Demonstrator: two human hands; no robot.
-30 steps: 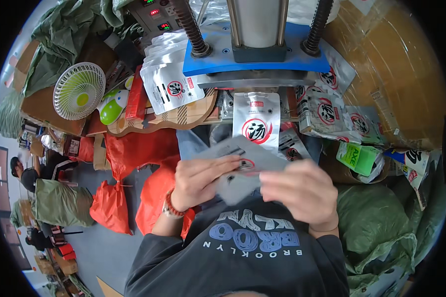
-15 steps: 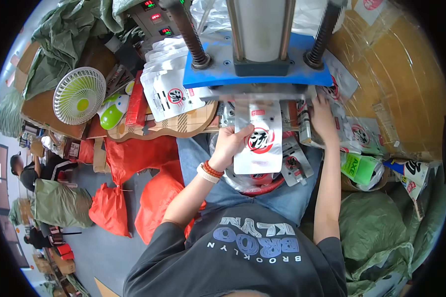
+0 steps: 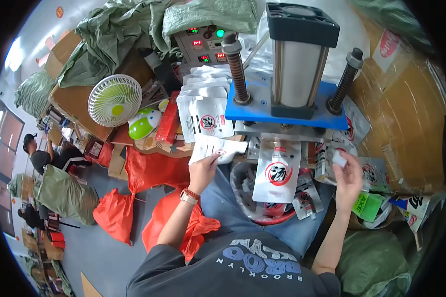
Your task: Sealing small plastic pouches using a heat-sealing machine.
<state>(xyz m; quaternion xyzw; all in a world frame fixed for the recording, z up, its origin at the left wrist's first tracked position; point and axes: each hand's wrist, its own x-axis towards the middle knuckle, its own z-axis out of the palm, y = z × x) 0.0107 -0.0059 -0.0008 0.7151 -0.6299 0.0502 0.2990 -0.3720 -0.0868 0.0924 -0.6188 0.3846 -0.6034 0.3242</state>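
We see left hand (image 3: 203,172) pinching rectangular silver pouch (image 3: 215,146) by wavy brown board (image 3: 173,148) edge, probably for control; right hand (image 3: 349,177) grasping small white object (image 3: 339,158).

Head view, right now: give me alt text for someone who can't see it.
A person's left hand holds a silver pouch near a stack of similar pouches, while the right hand pinches a small white piece. Between the hands, another pouch sticks out from under a press with a blue plate; a fan stands to the left.
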